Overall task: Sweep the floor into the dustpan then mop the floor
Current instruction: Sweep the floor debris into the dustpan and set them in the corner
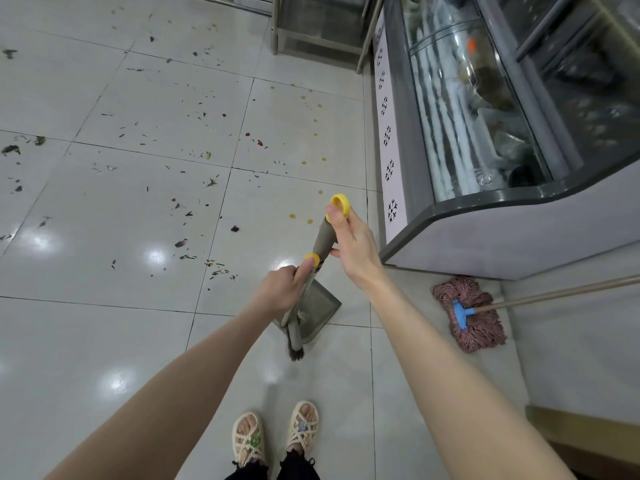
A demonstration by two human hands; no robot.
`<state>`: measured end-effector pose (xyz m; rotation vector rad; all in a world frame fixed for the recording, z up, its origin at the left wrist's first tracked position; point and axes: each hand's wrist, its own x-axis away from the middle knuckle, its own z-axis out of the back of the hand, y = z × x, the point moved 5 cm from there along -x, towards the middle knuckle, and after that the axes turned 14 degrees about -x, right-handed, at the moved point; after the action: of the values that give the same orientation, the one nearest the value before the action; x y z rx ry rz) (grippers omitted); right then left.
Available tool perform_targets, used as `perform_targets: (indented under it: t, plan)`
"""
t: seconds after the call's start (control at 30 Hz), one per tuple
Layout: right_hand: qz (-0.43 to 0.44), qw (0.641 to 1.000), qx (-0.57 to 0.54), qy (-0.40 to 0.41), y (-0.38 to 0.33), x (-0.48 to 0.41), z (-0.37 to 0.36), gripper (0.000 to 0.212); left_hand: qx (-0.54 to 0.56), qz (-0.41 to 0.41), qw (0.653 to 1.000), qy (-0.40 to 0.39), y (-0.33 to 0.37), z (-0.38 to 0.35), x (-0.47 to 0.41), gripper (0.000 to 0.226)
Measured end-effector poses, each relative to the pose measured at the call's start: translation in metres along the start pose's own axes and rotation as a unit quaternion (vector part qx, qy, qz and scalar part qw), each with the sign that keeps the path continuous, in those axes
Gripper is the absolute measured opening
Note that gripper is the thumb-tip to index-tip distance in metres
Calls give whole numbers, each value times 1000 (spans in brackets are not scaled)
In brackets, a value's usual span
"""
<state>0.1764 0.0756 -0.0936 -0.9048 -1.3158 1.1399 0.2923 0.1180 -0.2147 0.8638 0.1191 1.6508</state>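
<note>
Head view, one entry per item.

- Left hand: closed around a slim handle with a yellow tip, low and close to your body.
- Right hand: wrapped around the thicker grey handle, your thumb up by its yellow ring, above and ahead of the left hand.
- Dustpan: grey, directly below both hands, its lip on the floor.
- Broom: dark bristles just below the left hand, nested against the dustpan. You cannot tell from here which handle belongs to which tool.
- Leaf scraps and petals: scattered ahead and to the left of the left hand, across several tiles, well apart from the dustpan.
- Yellow drips: a trail ahead of the right hand, running toward the display freezer.
- Mop: pink string head with a blue clamp, flat on the floor to the right of the right hand, beside the freezer base; nobody holds it.
- Sandals: your feet, below both arms.

Progress, judged: sweeping looks barely begun. The litter lies spread out, none gathered into a pile, and the pan shows little inside. You have the whole sweep, the collecting into the pan, and all the mopping left.
</note>
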Motion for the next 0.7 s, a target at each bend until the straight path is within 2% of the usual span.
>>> perform_targets:
  t: [0.17,0.3,0.43,0.57,0.7]
  plan:
    - [27,999,22,25,4,-1,-1,62,7,-19,1000,3,-2,-1,1,65]
    - [47,997,24,58,2,2,-3,33,14,-21,1000,0,0,1,-1,68]
    - [54,996,36,57,0,-1,1,42,1,-22,1000,1,2,-4,-2,72]
    - [50,996,61,42,4,-3,-5,35,8,-20,1000,-3,6,-1,-2,72]
    - [-58,986,-58,144,14,-20,48,40,25,-51,998,13,-13,-21,34,70]
